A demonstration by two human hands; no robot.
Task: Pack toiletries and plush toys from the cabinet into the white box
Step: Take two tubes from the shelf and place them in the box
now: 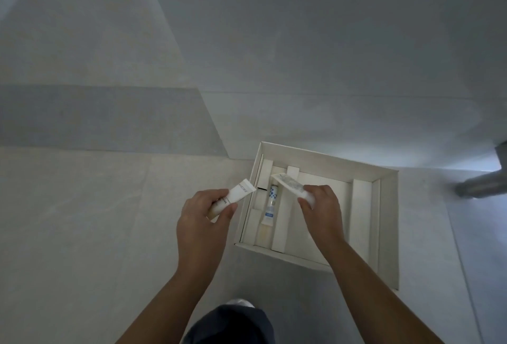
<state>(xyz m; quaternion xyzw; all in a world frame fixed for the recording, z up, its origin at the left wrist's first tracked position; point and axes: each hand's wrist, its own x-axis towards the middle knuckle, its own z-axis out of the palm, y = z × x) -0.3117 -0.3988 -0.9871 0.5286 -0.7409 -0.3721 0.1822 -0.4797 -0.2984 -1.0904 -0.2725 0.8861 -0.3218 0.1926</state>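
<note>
While left hand [203, 217] pinches white tube [238, 194], right hand [323, 207] over white box [329, 159], clamping speckled tube [288, 183].

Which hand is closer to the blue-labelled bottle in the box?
Right. The right hand is above the box, just right of the bottle; the left hand is outside the box's left wall.

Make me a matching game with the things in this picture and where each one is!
Things:
1. plain white tube
2. grey-printed tube
3. blue-patterned bottle
4. white box

Places:
a. on the floor
b. held in the left hand
c. lying in a slot inside the box
d. held in the right hand

Pairs: 1-b, 2-d, 3-c, 4-a.
</note>
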